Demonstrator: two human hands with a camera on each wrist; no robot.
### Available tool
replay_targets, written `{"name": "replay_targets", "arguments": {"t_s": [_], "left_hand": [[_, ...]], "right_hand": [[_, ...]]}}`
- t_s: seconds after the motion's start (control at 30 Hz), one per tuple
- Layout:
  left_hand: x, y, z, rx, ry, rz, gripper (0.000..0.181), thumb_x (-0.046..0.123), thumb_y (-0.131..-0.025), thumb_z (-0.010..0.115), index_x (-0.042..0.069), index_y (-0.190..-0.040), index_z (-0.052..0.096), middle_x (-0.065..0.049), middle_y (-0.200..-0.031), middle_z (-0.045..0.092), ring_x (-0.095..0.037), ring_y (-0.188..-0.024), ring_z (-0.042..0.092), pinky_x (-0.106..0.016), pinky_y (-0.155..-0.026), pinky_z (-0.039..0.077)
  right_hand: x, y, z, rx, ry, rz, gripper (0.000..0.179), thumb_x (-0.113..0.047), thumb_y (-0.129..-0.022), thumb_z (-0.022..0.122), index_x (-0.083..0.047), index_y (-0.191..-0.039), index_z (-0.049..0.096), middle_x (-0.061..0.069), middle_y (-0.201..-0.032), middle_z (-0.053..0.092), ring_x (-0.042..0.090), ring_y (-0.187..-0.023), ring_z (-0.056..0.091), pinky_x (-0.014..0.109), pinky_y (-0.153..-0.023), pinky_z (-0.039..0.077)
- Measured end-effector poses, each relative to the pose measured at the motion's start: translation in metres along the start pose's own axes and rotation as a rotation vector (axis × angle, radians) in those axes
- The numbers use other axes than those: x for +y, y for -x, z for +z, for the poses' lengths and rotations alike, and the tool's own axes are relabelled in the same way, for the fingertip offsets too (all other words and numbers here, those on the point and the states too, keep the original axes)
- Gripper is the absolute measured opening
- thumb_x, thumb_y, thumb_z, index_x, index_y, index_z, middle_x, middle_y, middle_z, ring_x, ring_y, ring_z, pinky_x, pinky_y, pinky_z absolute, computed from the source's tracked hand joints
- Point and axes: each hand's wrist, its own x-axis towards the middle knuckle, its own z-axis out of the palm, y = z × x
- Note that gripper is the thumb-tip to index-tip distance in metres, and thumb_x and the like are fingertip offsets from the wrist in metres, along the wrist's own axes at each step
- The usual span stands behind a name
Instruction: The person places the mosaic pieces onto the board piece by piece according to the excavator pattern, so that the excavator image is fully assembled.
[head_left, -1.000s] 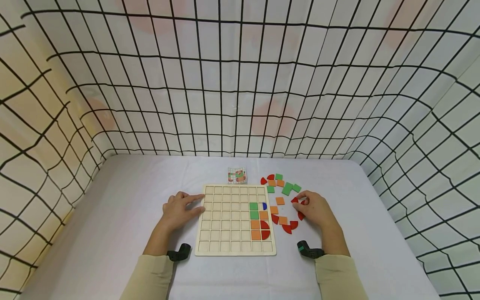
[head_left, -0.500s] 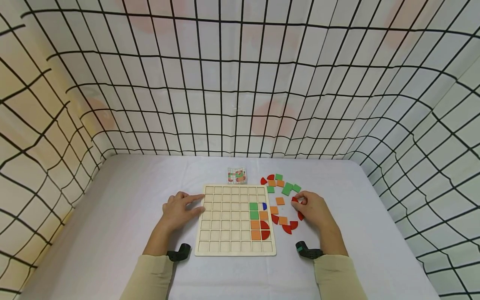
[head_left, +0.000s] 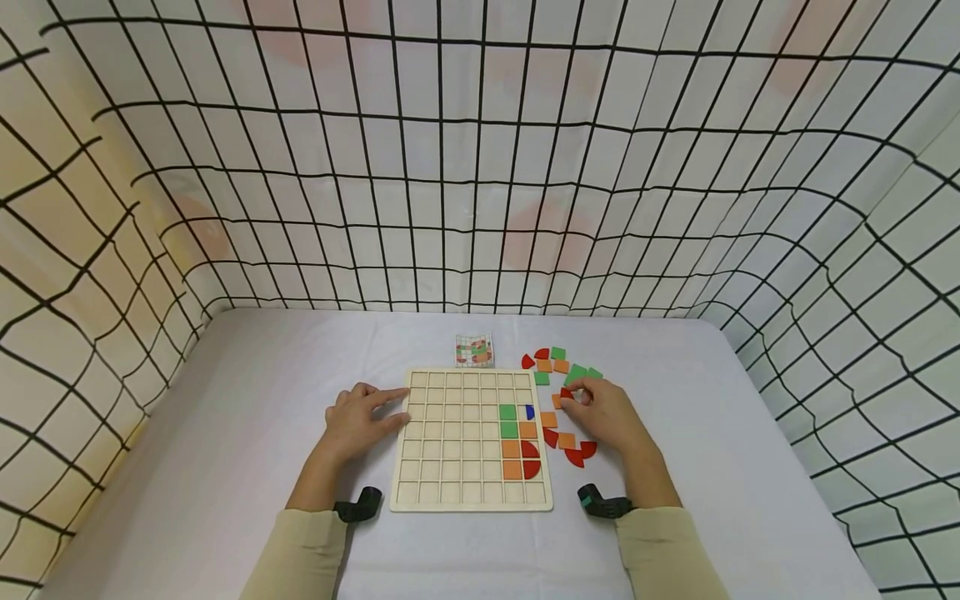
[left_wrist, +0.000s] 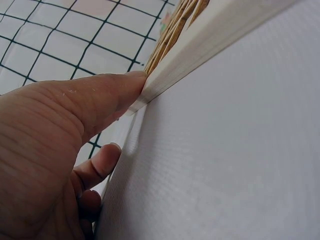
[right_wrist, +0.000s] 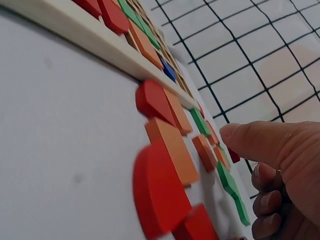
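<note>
A pale wooden grid board [head_left: 450, 450] lies on the white table. My left hand [head_left: 356, 423] touches its left edge with extended index finger and thumb, and the left wrist view shows the thumb [left_wrist: 117, 90] against the rim. My right hand [head_left: 607, 417] pinches a red quarter-circle tile [head_left: 566, 393] between thumb and fingers, above an orange square tile [head_left: 557, 402] that it partly hides. In the board's right columns sit green tiles [head_left: 507, 412], orange tiles [head_left: 512, 450], red quarter-circle tiles [head_left: 531, 468] and a small blue half-round tile [head_left: 529, 412].
Right of the board lie several loose green [head_left: 558, 353], orange [head_left: 566, 441] and red tiles [head_left: 588, 449]. A small patterned picture card [head_left: 473, 351] stands beyond the board's far edge. Black wire mesh [head_left: 480, 208] surrounds the table at the back and sides.
My right hand has moved left toward the board, carrying the red quarter-circle tile from the right side of the loose tiles. The left hand has stayed in place.
</note>
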Motion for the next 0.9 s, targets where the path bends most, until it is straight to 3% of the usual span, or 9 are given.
{"name": "replay_targets", "arguments": {"t_s": [0.3,0.6,0.73,0.9], "left_hand": [[0.000,0.000,0.000,-0.002,0.001,0.002,0.049,0.045,-0.092,0.073,0.030,-0.137,0.066,-0.011,-0.122,0.058,-0.026,-0.100,0.046,-0.045,-0.080,0.029],[-0.001,-0.002,0.001,-0.007,0.006,-0.005,0.049,0.045,-0.092,0.072,0.030,-0.138,0.066,-0.011,-0.121,0.057,-0.025,-0.099,0.045,-0.044,-0.080,0.029],[-0.001,-0.002,0.001,-0.007,0.009,-0.007,0.049,0.045,-0.092,0.073,0.030,-0.137,0.067,-0.010,-0.120,0.057,-0.025,-0.099,0.045,-0.044,-0.080,0.029],[-0.001,-0.002,0.001,-0.006,0.011,-0.008,0.049,0.045,-0.092,0.073,0.030,-0.137,0.066,-0.011,-0.121,0.057,-0.026,-0.100,0.046,-0.046,-0.082,0.029]], "right_hand": [[-0.026,0.000,0.015,-0.069,-0.056,-0.040,0.034,-0.031,-0.093,0.075,-0.014,-0.121,0.069,0.003,-0.078,0.052,0.018,-0.065,0.050,0.028,-0.054,0.040],[-0.056,-0.005,0.032,-0.101,0.017,-0.175,0.026,-0.033,-0.093,0.075,-0.018,-0.114,0.072,0.001,-0.077,0.052,0.017,-0.076,0.049,0.032,-0.066,0.040],[-0.065,-0.011,0.038,-0.105,0.068,-0.200,0.024,-0.034,-0.094,0.074,-0.020,-0.113,0.072,0.000,-0.076,0.052,0.016,-0.079,0.051,0.033,-0.071,0.041],[-0.071,-0.018,0.043,-0.119,0.077,-0.212,0.024,-0.031,-0.094,0.074,-0.017,-0.113,0.072,0.000,-0.074,0.052,0.015,-0.071,0.049,0.033,-0.070,0.040]]}}
